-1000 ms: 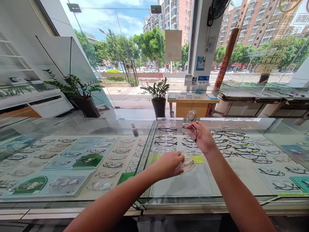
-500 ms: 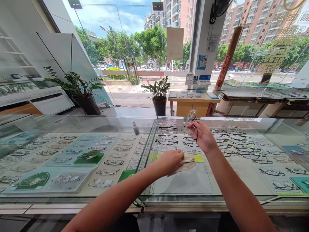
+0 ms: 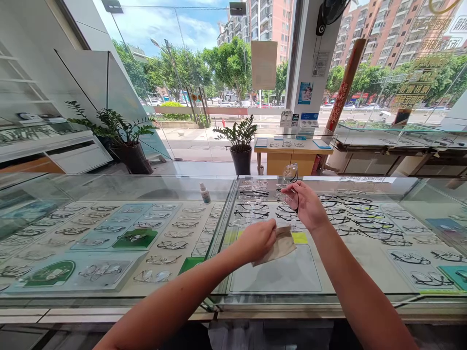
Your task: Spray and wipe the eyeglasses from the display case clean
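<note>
Between the fingers of my right hand [image 3: 305,204] is a pair of eyeglasses [image 3: 292,171], held up above the glass counter with one lens raised toward the window. My left hand [image 3: 257,239] is closed on a beige cleaning cloth [image 3: 279,245], which hangs from the fingers over the countertop. The cloth and the eyeglasses are apart. Part of the frame is hidden behind my right fingers. A small white spray bottle [image 3: 205,193] stands upright on the counter, to the left of both hands.
Under the glass of the display counter [image 3: 233,299] lie rows of eyeglasses [image 3: 251,206], with more at left and right. Beyond it stand a potted plant [image 3: 241,150], a wooden display table [image 3: 288,154] and a large window.
My left hand has lifted the cloth slightly, and more of the cloth now hangs open below the fingers. My right hand with the eyeglasses has hardly moved.
</note>
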The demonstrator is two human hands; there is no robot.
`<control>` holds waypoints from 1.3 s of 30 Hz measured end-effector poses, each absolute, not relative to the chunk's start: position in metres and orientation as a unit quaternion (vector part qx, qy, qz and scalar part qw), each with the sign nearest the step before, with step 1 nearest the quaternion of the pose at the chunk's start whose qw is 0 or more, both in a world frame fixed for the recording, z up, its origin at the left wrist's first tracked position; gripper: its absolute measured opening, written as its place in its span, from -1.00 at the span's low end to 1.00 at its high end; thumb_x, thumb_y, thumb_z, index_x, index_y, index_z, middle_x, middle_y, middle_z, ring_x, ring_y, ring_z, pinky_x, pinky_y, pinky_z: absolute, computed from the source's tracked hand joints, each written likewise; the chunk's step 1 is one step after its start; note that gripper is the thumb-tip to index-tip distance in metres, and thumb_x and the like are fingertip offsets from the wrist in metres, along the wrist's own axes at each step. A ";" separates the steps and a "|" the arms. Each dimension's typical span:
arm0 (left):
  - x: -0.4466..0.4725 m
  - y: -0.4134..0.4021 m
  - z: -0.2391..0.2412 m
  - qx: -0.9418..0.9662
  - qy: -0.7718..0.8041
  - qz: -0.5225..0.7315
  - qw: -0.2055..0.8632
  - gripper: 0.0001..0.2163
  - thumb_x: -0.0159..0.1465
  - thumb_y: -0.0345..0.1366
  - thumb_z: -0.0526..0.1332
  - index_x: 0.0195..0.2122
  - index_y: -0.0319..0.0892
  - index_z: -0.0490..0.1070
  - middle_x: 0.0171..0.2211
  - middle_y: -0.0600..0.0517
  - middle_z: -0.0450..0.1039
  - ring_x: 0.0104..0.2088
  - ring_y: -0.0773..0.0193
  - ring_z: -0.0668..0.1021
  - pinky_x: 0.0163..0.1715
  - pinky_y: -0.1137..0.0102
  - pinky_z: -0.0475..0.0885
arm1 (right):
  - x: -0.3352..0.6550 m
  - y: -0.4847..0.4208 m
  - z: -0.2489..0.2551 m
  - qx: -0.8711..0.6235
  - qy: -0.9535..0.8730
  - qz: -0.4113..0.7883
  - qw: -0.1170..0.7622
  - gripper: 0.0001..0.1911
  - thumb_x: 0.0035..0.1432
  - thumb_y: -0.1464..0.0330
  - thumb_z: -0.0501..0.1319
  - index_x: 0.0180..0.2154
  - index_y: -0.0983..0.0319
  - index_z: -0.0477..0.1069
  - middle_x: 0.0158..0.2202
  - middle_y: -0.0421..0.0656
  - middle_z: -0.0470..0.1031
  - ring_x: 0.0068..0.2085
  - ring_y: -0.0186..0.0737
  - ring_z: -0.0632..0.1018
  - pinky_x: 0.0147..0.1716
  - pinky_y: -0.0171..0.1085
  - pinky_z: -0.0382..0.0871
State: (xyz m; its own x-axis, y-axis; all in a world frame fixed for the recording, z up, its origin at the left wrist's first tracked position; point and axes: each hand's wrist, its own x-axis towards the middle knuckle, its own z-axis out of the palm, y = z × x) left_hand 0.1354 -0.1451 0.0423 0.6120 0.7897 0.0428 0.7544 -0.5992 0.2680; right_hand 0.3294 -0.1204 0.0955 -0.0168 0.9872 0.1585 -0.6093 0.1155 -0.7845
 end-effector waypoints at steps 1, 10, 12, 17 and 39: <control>0.135 -0.145 0.044 0.879 0.447 0.092 0.137 -0.76 0.52 -0.26 -0.05 0.00 -0.17 0.37 -0.17 -0.12 0.63 -0.16 0.02 0.65 -0.20 0.24 0.41 | 0.330 -0.120 0.095 -0.259 -0.367 0.612 0.652 -0.69 0.00 0.21 0.60 -0.36 0.14 0.54 -0.29 -0.24 0.61 -0.12 -0.21 0.68 -0.25 -0.33 0.53; 0.119 -0.126 0.044 0.773 0.458 0.111 0.425 -0.61 0.17 0.05 0.41 -0.17 -0.17 0.54 -0.22 -0.03 0.64 -0.22 0.10 0.62 -0.26 0.34 0.40 | 0.330 -0.121 0.097 -0.262 -0.365 0.609 0.654 -0.70 0.00 0.21 0.59 -0.37 0.14 0.53 -0.28 -0.24 0.61 -0.12 -0.21 0.68 -0.26 -0.34 0.53; 0.112 -0.122 0.053 0.709 0.420 0.115 0.554 -0.59 0.11 0.08 0.45 -0.27 -0.18 0.54 -0.32 0.02 0.61 -0.33 0.21 0.58 -0.33 0.39 0.38 | 0.331 -0.122 0.098 -0.263 -0.368 0.605 0.655 -0.70 0.00 0.20 0.60 -0.37 0.13 0.54 -0.27 -0.23 0.62 -0.12 -0.21 0.68 -0.27 -0.34 0.53; 0.099 -0.114 0.078 0.501 0.381 0.354 0.692 -0.53 0.05 -0.03 0.55 -0.12 -0.18 0.52 -0.26 -0.01 0.62 -0.35 0.28 0.60 -0.37 0.44 0.43 | 0.336 -0.126 0.104 -0.258 -0.371 0.601 0.660 -0.70 0.01 0.20 0.60 -0.35 0.13 0.55 -0.28 -0.24 0.63 -0.11 -0.23 0.68 -0.24 -0.35 0.52; 0.102 -0.108 0.062 0.623 0.257 0.575 0.464 -0.59 0.12 -0.23 0.26 0.02 -0.10 0.38 -0.10 -0.01 0.55 -0.14 0.15 0.56 -0.11 0.29 0.47 | 0.281 -0.137 0.071 -0.302 -0.475 0.607 0.561 -0.62 0.04 0.06 0.57 -0.34 0.14 0.53 -0.33 -0.20 0.68 -0.19 -0.17 0.63 -0.11 -0.20 0.41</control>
